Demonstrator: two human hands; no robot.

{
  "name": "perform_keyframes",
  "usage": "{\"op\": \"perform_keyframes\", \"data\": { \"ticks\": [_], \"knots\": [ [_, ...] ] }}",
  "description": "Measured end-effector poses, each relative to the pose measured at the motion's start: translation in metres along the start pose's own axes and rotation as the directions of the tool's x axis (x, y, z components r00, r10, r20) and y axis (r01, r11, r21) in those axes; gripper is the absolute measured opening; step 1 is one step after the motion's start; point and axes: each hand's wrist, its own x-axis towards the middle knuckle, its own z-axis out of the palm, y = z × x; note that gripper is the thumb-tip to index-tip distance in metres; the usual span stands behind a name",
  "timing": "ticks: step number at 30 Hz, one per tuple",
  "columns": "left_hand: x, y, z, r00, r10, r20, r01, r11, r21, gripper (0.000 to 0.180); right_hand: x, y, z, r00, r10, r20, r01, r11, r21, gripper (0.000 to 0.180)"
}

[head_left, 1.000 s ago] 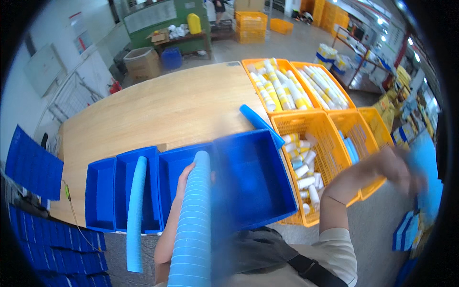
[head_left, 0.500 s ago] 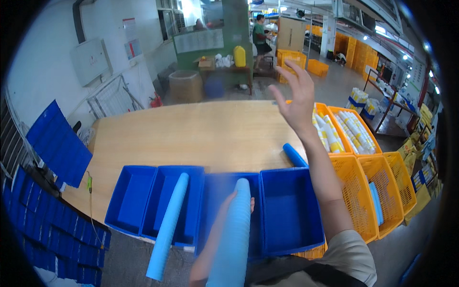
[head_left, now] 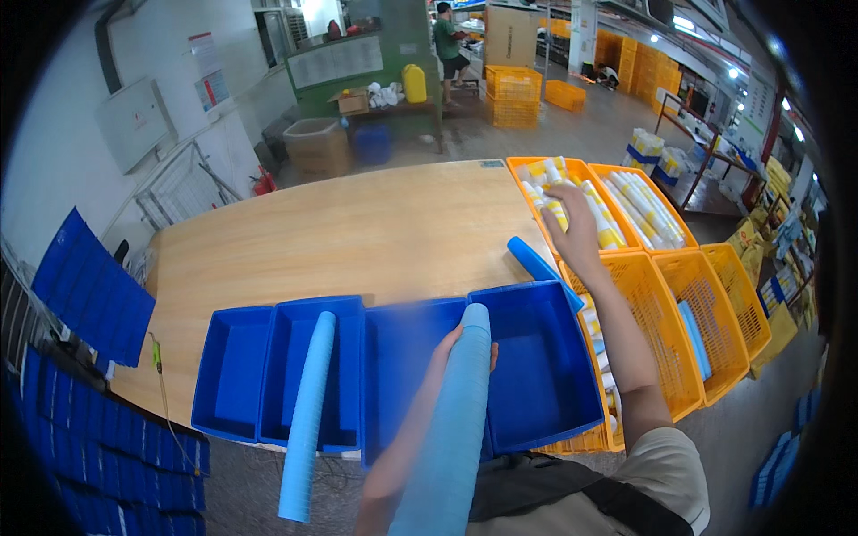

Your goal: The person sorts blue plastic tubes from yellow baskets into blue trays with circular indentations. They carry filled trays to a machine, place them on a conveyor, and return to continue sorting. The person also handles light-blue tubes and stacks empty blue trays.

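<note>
My left hand is wrapped from below around a long, ribbed light-blue stack of nested cups, which slants up over the middle blue bins. A second, similar cup stack leans across the second blue bin, its lower end jutting past the bin's near side. Out to the right, my right hand is empty, fingers apart and curved, above the edge of an orange crate of white-and-yellow wrapped rolls. Whether its fingertips touch a roll I cannot tell.
A darker blue tube-like stack lies by the right blue bin. Another orange crate of wrapped rolls and several open orange crates line the right side. The wooden table spreads behind the bins. A person stands far back.
My right hand has come down from its raised position to the crate of wrapped rolls. My left hand still holds the cup stack. The view has shifted to the right.
</note>
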Motion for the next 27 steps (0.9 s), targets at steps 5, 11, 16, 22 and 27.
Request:
{"op": "perform_keyframes", "data": {
  "ticks": [5, 11, 16, 22, 27],
  "knots": [
    [0.017, -0.010, 0.010, 0.991, -0.116, 0.070, 0.120, 0.991, -0.064, 0.048, -0.090, -0.003, 0.017, 0.729, 0.443, 0.522, -0.553, 0.830, 0.067, 0.036],
    [0.040, -0.047, -0.004, 0.942, -0.276, 0.193, 0.250, 0.957, 0.147, 0.063, -0.209, -0.028, 0.036, -0.037, 0.387, 0.921, -0.707, -0.661, 0.250, 0.049],
    [0.040, -0.074, 0.009, 0.979, -0.205, 0.019, 0.200, 0.969, 0.142, 0.056, -0.257, 0.047, 0.082, -0.019, 0.428, 0.904, -0.393, -0.835, 0.386, 0.043],
    [0.061, -0.079, 0.029, 0.996, 0.028, -0.081, -0.014, 0.987, 0.162, 0.059, -0.239, 0.077, 0.074, 0.025, 0.479, 0.878, -0.234, -0.851, 0.471, 0.059],
    [0.102, -0.064, 0.008, 0.990, -0.144, 0.007, 0.143, 0.985, 0.093, 0.062, -0.235, 0.027, 0.054, 0.101, 0.281, 0.954, -0.508, -0.810, 0.292, 0.070]
  ]
}}
